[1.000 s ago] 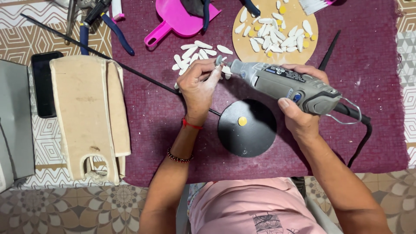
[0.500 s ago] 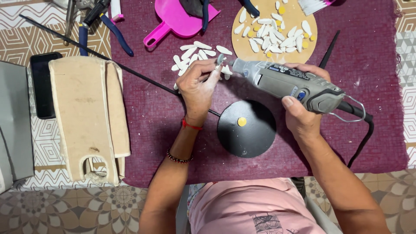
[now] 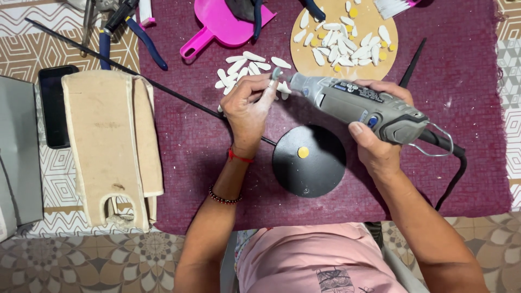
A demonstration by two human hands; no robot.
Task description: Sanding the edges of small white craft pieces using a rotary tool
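My right hand (image 3: pixel 375 142) grips a grey corded rotary tool (image 3: pixel 358 106), its tip pointing left. My left hand (image 3: pixel 248 106) pinches a small white petal-shaped piece (image 3: pixel 274 81) right at the tool's tip. Just beyond my left hand lies a loose heap of white petal pieces (image 3: pixel 244 66) on the maroon cloth (image 3: pixel 184 163). A black round disc (image 3: pixel 309 161) with a yellow dot in its middle lies below both hands.
A round wooden board (image 3: pixel 374 21) with several white and yellow pieces sits at the back. A pink dustpan (image 3: pixel 217 27), blue-handled pliers (image 3: pixel 135 32), a thin black rod (image 3: pixel 135 73), a beige wooden block (image 3: pixel 111 146) and a dark phone (image 3: pixel 53 106) lie to the left.
The rotary tool and my right hand have shifted slightly; my left hand keeps the white piece against the tip.
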